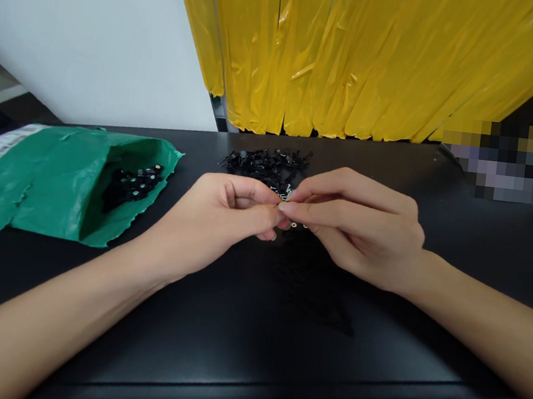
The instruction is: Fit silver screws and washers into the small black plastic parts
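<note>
Both hands pinched one small part.
The left hand (227,211) and right hand (359,225) met fingertip to fingertip on a small black part (290,197), just before the loose pile (265,160).

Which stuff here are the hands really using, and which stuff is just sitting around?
In use:
- left hand and right hand, fingertips pinching a tiny part between them
- pile of small black parts just behind the hands
- torn green bag with more black parts inside

Just lying about:
- yellow plastic curtain
- black table
</note>
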A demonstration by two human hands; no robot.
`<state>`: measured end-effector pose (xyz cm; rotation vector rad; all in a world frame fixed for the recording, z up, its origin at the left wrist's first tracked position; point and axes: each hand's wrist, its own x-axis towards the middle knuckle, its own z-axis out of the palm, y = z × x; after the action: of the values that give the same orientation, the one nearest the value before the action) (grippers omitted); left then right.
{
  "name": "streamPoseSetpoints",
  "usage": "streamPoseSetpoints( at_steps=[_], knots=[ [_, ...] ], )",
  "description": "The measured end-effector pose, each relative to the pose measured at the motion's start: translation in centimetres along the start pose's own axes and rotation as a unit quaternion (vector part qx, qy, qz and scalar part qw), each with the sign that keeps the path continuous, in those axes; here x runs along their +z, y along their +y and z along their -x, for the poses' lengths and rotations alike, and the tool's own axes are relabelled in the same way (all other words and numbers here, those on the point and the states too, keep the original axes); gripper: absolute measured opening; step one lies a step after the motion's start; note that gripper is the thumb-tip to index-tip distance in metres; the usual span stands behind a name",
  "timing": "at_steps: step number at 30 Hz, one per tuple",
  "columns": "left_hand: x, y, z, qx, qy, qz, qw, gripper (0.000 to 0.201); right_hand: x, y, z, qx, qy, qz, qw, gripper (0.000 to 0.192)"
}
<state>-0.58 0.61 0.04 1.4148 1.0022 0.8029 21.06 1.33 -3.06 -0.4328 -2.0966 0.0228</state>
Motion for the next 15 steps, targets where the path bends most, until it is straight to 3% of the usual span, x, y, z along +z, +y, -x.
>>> streamPoseSetpoints(
  at_steps=[4, 9, 15],
  knots=[
    [0.01, 0.16, -0.02, 0.006, 0.004, -0.022, 1.000, 0.011, -0.41, -0.15, 0.08, -0.006, -0.018, 0.038, 0.999, 0.022],
    [-0.10, 0.24, -0.21, 0.026, 0.019, -0.116, 0.993, 0.008, -0.77, -0.09, -0.20, 0.049, -0.050, -0.013, 0.997, 0.015],
    [-0.31, -0.11, -0.27, 0.025, -0.012, -0.153, 0.988, 0.008, -1.02, 0.32, -0.14, 0.019, -0.089, 0.048, 0.995, 0.005]
  ],
)
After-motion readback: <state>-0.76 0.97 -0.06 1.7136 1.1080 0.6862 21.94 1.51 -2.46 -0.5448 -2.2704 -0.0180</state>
